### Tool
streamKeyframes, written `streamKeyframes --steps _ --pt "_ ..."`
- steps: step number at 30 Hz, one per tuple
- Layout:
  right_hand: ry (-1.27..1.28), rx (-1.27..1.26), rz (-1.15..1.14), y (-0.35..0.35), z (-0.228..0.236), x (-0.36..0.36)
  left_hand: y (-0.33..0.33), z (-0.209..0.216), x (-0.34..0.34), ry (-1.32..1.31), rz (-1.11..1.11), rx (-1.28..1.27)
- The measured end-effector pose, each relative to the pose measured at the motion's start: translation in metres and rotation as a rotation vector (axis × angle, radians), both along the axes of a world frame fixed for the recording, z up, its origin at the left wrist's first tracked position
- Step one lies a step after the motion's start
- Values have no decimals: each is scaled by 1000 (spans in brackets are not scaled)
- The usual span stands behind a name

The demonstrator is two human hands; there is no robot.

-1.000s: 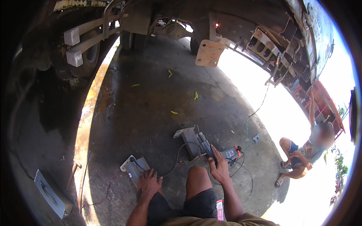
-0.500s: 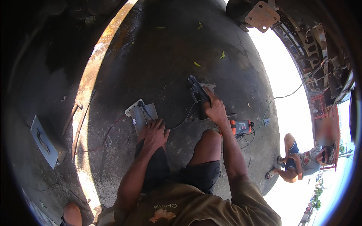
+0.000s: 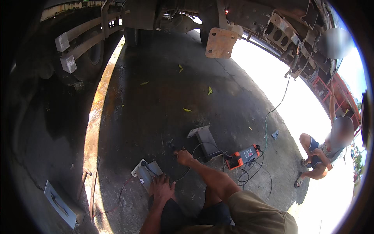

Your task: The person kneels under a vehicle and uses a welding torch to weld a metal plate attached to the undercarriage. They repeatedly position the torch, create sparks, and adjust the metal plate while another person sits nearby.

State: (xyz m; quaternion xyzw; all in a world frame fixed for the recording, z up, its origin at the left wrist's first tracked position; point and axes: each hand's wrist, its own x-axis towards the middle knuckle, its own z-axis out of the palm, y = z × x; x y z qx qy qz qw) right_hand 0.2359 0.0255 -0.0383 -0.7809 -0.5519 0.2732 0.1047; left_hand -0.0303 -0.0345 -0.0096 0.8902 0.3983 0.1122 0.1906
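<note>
My left hand [image 3: 161, 188] lies flat with fingers spread on the concrete, touching the near edge of a small grey metal plate [image 3: 143, 172] that has a clamp and a cable on it. My right hand [image 3: 183, 156] reaches forward, fingers closed around a small black tool [image 3: 172, 146] with a black cable trailing from it. Just right of that hand stands a grey angled metal bracket [image 3: 204, 139]. An orange welding unit [image 3: 243, 156] sits further right among looped cables.
A truck's underside, a wheel [image 3: 91, 58] and a rusty plate [image 3: 221, 42] hang over the far ground. Another person [image 3: 323, 153] squats at the right in bright sun. A grey flat piece with a handle [image 3: 58, 203] and a hammer [image 3: 83, 179] lie at the left.
The view has tilted up again. My right hand has come off the grey bracket and moved left with the black tool. My left hand stays by the grey plate.
</note>
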Motion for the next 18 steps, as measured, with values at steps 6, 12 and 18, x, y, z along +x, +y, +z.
streamKeyframes --steps 6,12,18 --pt "-166 -32 49 2 21 -12 3 -19 2 -3 18 109" --pt "-356 -170 244 -40 49 -26 5 9 -3 18 -14 -33" --pt "-201 490 114 -129 95 -93 13 9 -7 -11 -57 -7"
